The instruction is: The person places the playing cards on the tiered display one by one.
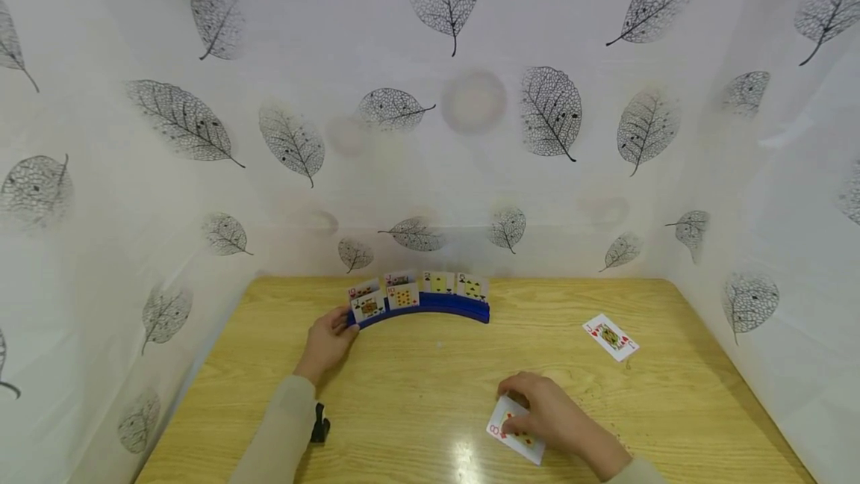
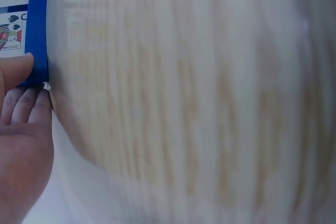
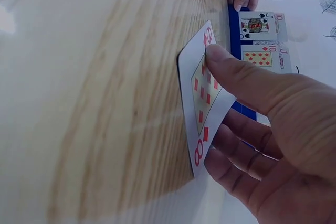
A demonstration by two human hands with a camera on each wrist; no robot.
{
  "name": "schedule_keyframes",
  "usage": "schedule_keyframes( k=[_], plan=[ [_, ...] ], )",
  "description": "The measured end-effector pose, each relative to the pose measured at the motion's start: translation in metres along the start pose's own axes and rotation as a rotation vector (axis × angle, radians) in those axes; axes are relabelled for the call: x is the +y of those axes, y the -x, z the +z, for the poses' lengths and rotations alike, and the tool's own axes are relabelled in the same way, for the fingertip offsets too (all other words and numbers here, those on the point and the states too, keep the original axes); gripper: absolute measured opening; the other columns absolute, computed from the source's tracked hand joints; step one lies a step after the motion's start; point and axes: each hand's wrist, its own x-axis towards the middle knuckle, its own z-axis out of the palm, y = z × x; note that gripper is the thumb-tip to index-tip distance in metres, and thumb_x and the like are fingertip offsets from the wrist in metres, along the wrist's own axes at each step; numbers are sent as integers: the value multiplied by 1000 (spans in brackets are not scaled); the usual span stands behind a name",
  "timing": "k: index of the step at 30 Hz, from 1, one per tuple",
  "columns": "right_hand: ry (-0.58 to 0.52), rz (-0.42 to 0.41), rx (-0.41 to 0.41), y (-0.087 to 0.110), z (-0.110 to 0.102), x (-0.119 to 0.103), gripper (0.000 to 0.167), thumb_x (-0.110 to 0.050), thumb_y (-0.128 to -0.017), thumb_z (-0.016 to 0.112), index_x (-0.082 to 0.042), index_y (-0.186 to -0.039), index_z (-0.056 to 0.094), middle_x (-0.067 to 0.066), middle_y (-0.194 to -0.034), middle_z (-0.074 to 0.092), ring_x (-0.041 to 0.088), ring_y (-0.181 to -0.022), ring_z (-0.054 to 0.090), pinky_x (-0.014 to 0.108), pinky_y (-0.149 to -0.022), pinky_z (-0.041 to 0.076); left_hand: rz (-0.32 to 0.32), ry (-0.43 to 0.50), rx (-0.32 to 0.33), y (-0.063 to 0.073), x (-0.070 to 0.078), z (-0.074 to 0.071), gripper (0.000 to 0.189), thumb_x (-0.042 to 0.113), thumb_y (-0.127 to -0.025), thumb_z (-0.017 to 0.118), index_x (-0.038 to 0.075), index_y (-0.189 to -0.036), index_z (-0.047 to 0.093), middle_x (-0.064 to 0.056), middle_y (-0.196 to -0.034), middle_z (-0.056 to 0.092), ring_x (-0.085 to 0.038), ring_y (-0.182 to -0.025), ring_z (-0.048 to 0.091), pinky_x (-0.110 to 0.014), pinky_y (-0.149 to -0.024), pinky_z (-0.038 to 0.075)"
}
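Note:
At the far left of the table, my left hand point(image 1: 328, 340) grips the end of a curved blue card holder point(image 1: 440, 303), its thumb on the front face in the left wrist view. Upright in the holder's front are a jack of spades point(image 3: 255, 25) and a ten of diamonds point(image 1: 404, 296). Behind them another red ten point(image 1: 363, 288) and a jack point(image 1: 400, 278) peek out. Two black-suited cards stand farther right. Near the front, my right hand point(image 1: 547, 413) pinches an eight of diamonds point(image 3: 202, 100), thumb on its face and fingers behind, the card tilted close over the table.
A red-suited jack point(image 1: 610, 337) lies face up on the right side of the wooden table point(image 1: 403, 379). A small black object point(image 1: 320, 424) shows beside the left forearm. White leaf-patterned sheeting point(image 1: 430, 170) encloses the back and both sides.

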Motion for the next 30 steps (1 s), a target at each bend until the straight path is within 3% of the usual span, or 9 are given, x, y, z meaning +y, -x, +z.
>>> schedule_keyframes(
  k=[7, 15, 20, 26, 30],
  plan=[
    [-67, -15, -15, -3, -1, 1, 23, -15, -93, 81, -13, -116, 75, -6, -106, 72, 0, -85, 57, 20, -69, 53, -3, 11, -4, 2, -2, 0, 49, 2, -103, 63, -10, -149, 50, -36, -150, 53, -50, -140, 54, -54, -118, 49],
    [-152, -74, 5, -8, -14, 3, 6, -12, -103, 68, -14, -107, 71, -5, -99, 72, 1, -89, 63, 21, -74, 57, 9, 13, 9, 1, -2, 1, 48, 3, -102, 65, -9, -147, 52, -36, -149, 53, -51, -139, 54, -56, -117, 49],
    [-242, -62, -23, -13, -24, 4, 6, -15, -107, 61, -15, -111, 65, 0, -107, 72, 5, -98, 67, 23, -79, 59, 4, 22, 10, 1, -1, 1, 48, 2, -102, 65, -9, -147, 52, -35, -150, 54, -50, -139, 54, -55, -117, 49],
    [-368, -45, -19, -20, -32, 0, 9, -16, -110, 55, -11, -117, 58, 14, -109, 75, 17, -90, 72, 34, -65, 65, 12, 9, 5, 2, -2, 0, 48, 2, -103, 64, -9, -148, 52, -35, -149, 54, -50, -139, 55, -55, -117, 50],
    [-421, -43, 27, -28, -32, -2, 10, -11, -110, 54, -7, -119, 55, 18, -107, 74, 24, -87, 74, 41, -67, 68, 8, 10, 3, 2, -2, 0, 48, 2, -103, 64, -9, -148, 52, -35, -149, 54, -50, -139, 55, -54, -117, 50]
  ],
)
